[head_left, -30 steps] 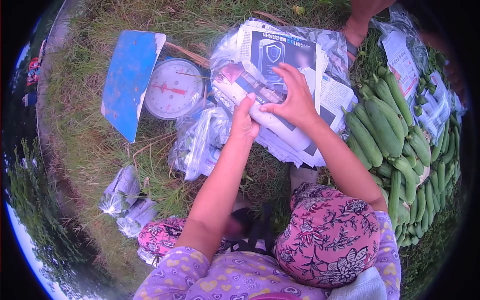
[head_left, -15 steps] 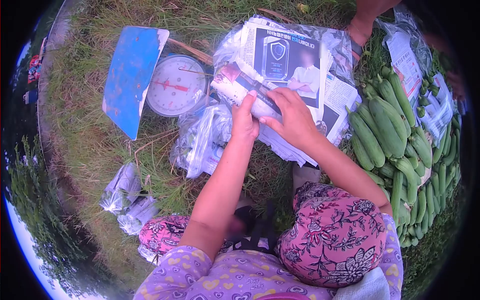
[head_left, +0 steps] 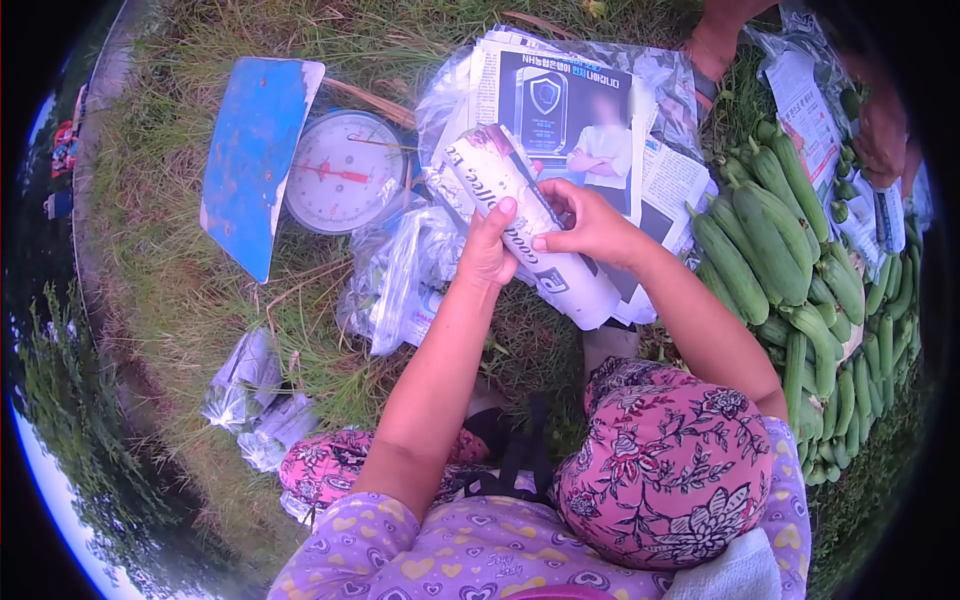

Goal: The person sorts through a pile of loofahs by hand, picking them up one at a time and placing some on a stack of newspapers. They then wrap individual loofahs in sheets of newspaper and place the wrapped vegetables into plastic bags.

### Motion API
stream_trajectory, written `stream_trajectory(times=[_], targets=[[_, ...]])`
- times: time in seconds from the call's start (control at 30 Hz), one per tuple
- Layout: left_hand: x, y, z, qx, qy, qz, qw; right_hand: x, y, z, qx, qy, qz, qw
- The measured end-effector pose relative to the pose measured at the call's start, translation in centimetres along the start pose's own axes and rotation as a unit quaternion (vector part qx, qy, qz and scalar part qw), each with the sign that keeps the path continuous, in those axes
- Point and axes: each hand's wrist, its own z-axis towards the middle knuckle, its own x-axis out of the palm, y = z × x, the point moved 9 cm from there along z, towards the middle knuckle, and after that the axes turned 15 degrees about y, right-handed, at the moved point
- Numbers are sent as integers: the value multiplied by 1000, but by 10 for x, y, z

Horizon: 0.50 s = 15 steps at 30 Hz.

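Both of my hands are closed around a rolled sheet of newspaper (head_left: 590,290), which lies slantwise above the pile of newspapers (head_left: 655,190). My left hand (head_left: 488,245) grips the roll from its left side, thumb on top. On the other side, my right hand (head_left: 590,225) has its thumb on the paper and its fingers curled at the edge. Whatever the roll may contain is hidden. Clear plastic bags (head_left: 405,280) lie just left of my left hand.
A dial scale (head_left: 345,180) with a blue tray (head_left: 255,165) stands on the grass at left. Wrapped bundles (head_left: 243,375) lie below it. Long green vegetables (head_left: 765,240) are heaped at right, near another person's hand (head_left: 882,140) and foot (head_left: 712,55).
The paper roll has turned in my hands, so large printed lettering now shows and its lower end reaches further down. At right, another person's hand has come into view above the vegetables.
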Motion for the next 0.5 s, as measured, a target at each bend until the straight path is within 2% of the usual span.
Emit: stream_trajectory(times=[0.1, 0.13, 0.2, 0.3, 0.33, 0.43, 0.5], targets=[[1, -9, 4, 24, -38, 67, 997, 0, -6, 1, -36, 8, 105, 994], [1, -13, 4, 34, -57, 100, 993, -6, -2, -2, -47, -44, 36, 997], [-13, -13, 6, 39, -92, 86, 991, -11, 11, -10, -70, -140, -103, 982], [-18, -11, 4, 33, -100, 54, 993, -17, -25, 1, -54, -160, -35, 985], [-18, -9, 3, 21, -93, 48, 994, 6, -23, 0, 33, -36, 66, 997], [-25, -7, -7, 20, -120, 34, 992, 11, -26, 3, 50, -50, -73, 995], [-31, -10, -14, 28, -134, 28, 990, 22, -19, 1, 31, -81, -116, 989]])
